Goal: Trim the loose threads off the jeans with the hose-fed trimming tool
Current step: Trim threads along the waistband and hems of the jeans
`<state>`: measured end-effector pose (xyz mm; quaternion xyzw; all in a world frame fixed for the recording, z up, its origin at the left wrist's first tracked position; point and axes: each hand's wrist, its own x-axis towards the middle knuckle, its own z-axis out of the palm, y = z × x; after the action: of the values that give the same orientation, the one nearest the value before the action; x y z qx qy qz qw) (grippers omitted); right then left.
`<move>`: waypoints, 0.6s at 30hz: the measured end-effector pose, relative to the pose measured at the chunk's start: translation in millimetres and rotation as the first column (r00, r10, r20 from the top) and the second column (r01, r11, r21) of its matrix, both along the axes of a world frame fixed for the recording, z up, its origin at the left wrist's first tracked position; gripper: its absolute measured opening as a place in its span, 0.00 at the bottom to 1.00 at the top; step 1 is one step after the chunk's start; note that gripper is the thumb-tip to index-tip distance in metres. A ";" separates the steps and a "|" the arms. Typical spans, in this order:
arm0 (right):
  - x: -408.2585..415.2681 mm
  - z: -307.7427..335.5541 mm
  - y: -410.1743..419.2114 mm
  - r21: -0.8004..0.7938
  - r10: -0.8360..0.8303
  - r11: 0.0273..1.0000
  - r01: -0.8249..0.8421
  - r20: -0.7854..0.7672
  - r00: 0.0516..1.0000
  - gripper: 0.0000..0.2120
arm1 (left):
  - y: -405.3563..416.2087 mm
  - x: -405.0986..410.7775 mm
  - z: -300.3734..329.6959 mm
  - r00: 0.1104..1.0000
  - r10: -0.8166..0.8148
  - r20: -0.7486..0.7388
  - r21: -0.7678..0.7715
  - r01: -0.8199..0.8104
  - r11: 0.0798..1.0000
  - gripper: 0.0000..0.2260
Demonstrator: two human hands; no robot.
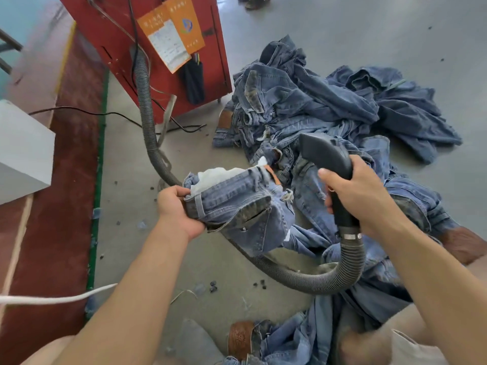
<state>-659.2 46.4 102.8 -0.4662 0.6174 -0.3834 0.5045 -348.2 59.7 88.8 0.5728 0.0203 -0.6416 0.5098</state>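
Denim waistband of the jeans [237, 204] was bunched in the left hand [176, 209], fingers curled round it. Just beyond, the right hand [361, 193] gripped the trimming tool [326, 159] — head raised clear, up past those fingers — long axis slanting across.

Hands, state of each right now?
Left hand: grips the bunched jeans at the waistband.
Right hand: grips the trimming tool by its handle.

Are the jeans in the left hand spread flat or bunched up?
Bunched up. The left hand grips the jeans in a folded wad at the waistband, white pocket lining showing on top; they hang off the floor.
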 end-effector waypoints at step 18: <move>36.4 -37.2 4.5 0.296 0.018 0.953 -0.059 0.139 0.990 0.10 | 5.0 2.2 -8.1 0.999 -0.039 0.025 0.127 0.036 0.991 0.22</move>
<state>-622.9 50.9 65.6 -0.3693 0.6236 -0.3060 0.6174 -346.0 64.7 80.7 0.6128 0.0431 -0.6407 0.4607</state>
